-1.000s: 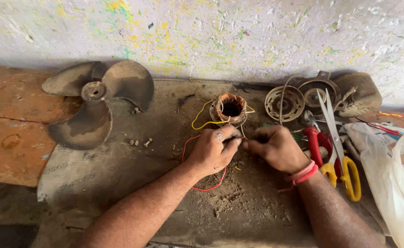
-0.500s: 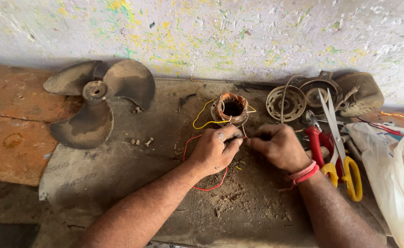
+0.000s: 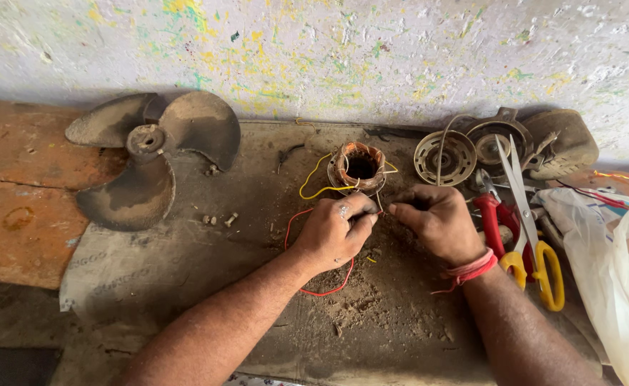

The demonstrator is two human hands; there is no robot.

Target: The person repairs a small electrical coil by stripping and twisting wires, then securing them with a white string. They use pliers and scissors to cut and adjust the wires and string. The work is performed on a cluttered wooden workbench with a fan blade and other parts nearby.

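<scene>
Here, on a dusty mat [image 3: 185,264] spread over the wooden bench [image 3: 14,179], the left hand [image 3: 333,232] and the right hand [image 3: 439,221] meet fingertip to fingertip just in front of a copper-wound motor stator [image 3: 358,166]. Both are curled nearly closed, pinching thin wire ends between thumb and forefinger; exactly which strand each grips is too small to tell. A yellow wire [image 3: 314,187] and a red wire [image 3: 318,289] trail from there. A three-bladed fan [image 3: 150,157] lies well to the left; yellow-handled scissors [image 3: 536,243] lie just beside the right wrist.
</scene>
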